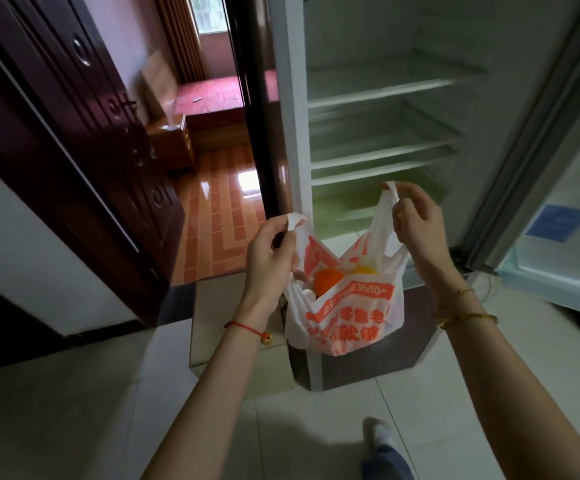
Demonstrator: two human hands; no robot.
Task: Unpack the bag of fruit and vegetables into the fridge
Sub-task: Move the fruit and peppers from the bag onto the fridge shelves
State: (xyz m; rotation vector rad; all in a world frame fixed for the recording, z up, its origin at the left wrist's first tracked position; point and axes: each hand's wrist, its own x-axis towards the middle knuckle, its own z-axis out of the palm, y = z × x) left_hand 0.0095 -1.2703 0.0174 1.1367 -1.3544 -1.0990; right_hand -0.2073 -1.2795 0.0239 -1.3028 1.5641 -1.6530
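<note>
A white plastic bag (347, 320) with orange print hangs in the air in front of the open fridge (378, 88). My left hand (271, 254) pinches its left handle and my right hand (416, 223) pinches its right handle, holding the mouth apart. Inside the bag an orange fruit (328, 280) and part of a yellow one (363, 270) show; anything else in it is hidden. The fridge shelves (382, 154) are bare, and a greenish drawer (344, 209) sits at the bottom, behind the bag.
The fridge door (538, 140) stands open on the right, with a blue sticker on the panel beside it. On the left a dark wooden door (74, 140) opens to a room with a bed. My foot (378, 441) is on the pale tile floor below.
</note>
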